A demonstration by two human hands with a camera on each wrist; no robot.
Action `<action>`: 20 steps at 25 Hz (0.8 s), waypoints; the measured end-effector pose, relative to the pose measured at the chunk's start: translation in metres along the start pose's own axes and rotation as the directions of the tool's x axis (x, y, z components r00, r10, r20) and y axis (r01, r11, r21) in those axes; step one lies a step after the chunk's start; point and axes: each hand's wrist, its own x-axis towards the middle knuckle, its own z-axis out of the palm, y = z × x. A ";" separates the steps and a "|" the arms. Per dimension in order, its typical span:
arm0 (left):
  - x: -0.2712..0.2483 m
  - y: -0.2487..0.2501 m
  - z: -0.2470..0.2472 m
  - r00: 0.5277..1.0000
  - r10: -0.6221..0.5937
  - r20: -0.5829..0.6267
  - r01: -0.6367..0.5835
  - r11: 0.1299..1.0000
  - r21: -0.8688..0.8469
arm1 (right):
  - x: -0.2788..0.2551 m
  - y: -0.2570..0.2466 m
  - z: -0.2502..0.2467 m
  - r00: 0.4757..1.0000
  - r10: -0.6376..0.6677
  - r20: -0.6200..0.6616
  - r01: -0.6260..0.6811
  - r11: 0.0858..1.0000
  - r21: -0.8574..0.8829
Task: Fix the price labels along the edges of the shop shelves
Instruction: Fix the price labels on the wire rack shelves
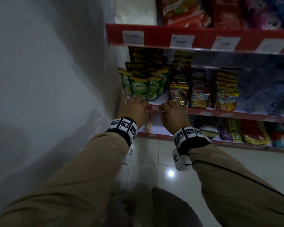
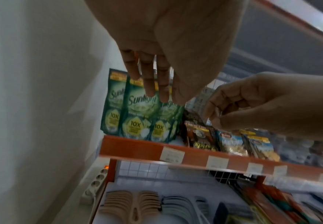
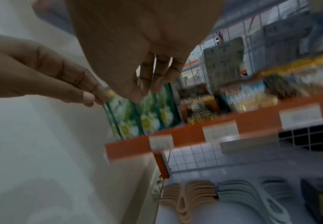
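The middle shelf's red edge strip (image 1: 197, 111) carries small white price labels. One label (image 1: 154, 108) lies between my two hands. My left hand (image 1: 142, 104) hovers at the strip's left end with fingers straight and together, holding nothing. My right hand (image 1: 165, 106) is just right of that label, fingers loosely curled, nothing visible in them. In the left wrist view the left hand (image 2: 157, 92) and right hand (image 2: 214, 115) hang above and in front of the strip (image 2: 134, 145) and its label (image 2: 172, 154), apart from them. The blurred right wrist view shows the same label (image 3: 161, 141).
Green Sunlight pouches (image 1: 138, 87), dark coffee packets (image 1: 179, 89) and Malkist biscuit packs (image 1: 198, 97) stand just behind the strip. An upper red shelf edge (image 1: 156, 38) with larger labels overhangs. A white wall (image 1: 56, 79) closes the left side. Hangers (image 2: 130, 204) and a power strip (image 2: 95, 184) lie below.
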 end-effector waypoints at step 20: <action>0.059 -0.034 0.219 0.670 0.181 -0.720 -0.189 0.979 0.070 | 0.035 0.080 0.185 0.628 -0.230 -0.744 -0.024 0.949 -0.314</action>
